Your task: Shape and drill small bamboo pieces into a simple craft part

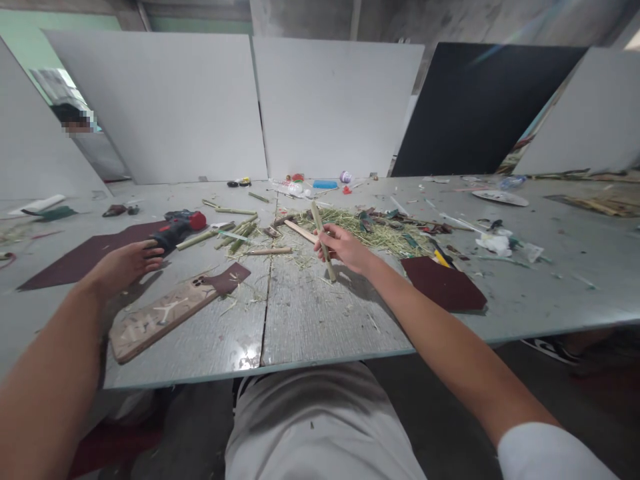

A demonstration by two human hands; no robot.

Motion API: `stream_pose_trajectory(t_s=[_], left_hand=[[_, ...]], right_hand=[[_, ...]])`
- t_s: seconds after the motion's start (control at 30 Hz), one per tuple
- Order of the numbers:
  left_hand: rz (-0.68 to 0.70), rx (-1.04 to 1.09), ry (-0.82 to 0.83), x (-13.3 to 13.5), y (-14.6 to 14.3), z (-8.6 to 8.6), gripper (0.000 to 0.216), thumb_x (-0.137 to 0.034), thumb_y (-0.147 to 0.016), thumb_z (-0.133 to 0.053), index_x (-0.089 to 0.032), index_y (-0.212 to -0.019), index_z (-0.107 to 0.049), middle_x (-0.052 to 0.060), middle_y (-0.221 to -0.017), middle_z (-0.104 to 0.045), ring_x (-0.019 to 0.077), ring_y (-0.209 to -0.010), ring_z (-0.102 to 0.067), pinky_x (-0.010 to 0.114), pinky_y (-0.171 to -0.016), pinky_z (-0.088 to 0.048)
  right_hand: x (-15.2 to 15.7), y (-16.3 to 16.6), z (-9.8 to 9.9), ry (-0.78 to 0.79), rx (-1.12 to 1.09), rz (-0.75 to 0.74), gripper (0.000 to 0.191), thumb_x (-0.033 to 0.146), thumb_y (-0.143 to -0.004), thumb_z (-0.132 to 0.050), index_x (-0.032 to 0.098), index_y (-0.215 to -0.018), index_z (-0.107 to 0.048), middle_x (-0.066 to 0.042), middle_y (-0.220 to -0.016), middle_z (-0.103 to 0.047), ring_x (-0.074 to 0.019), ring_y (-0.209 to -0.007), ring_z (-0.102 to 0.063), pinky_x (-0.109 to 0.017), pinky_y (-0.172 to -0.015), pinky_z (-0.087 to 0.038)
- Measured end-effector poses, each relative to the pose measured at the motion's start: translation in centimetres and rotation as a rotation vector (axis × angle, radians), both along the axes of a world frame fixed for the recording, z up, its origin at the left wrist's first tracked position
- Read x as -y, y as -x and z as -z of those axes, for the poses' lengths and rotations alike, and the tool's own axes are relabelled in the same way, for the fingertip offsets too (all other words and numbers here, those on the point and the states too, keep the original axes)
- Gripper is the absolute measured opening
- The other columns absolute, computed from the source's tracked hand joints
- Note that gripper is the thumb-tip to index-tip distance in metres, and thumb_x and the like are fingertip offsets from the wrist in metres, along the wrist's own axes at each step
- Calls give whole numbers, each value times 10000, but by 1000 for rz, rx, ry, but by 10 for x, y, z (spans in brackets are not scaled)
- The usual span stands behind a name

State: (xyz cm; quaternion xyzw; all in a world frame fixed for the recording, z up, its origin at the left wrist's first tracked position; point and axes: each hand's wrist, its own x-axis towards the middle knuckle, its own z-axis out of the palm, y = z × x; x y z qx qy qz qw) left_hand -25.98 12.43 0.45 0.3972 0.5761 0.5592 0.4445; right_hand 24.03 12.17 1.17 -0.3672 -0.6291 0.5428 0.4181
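My right hand [343, 248] holds a pale green plant stem [320, 230] between thumb and fingers, tilted over the table. A smooth light wooden stick [299, 231] runs up to the same fingers; whether they grip it too I cannot tell. My left hand [131, 265] is open, its fingers stretched beside the grip end of a black and red cordless drill [181, 228]. Below that hand lies a patterned phone case [163, 317] over a small dark red sheet [231, 277]. Several cut green stems [239, 233] and another wooden stick [270, 252] lie between my hands.
A heap of green shavings [345, 223] spreads beyond my right hand. Dark red sheets lie left [95, 257] and right [443, 285], the right one near a yellow and black tool [441, 257]. White boards [340, 107] and a black board [485, 107] line the back.
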Motion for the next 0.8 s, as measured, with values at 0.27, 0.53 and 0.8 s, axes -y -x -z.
stream_pose_trajectory(t_s=[0.27, 0.53, 0.8], left_hand=[[24, -48, 52, -8, 12, 6, 223, -211, -823, -556, -147, -1032, -603, 35, -864, -685, 168, -762, -622, 303, -734, -509], [-12, -343, 39, -12, 8, 14, 246, -189, -796, -586, -112, -1029, -594, 43, -860, -682, 111, -712, -606, 226, -694, -504], [58, -664, 21, -12, -6, 9, 280, -275, -747, -681, -115, -977, -688, 27, -796, -715, 131, -685, -564, 212, -673, -461]], right_hand=[[5, 2, -3, 49, 33, -5, 163, 354, -959, -492, 241, -1070, -534, -39, -833, -611, -142, -617, -576, -305, -595, -495], [-1, 2, 16, -312, 697, -20, 515, 282, -819, -645, 211, -1310, -507, -58, -916, -664, -176, -753, -605, -288, -676, -440], [6, 3, 10, -349, 808, -57, 328, 298, -812, -646, 204, -1127, -660, -81, -921, -694, -194, -768, -620, -288, -681, -424]])
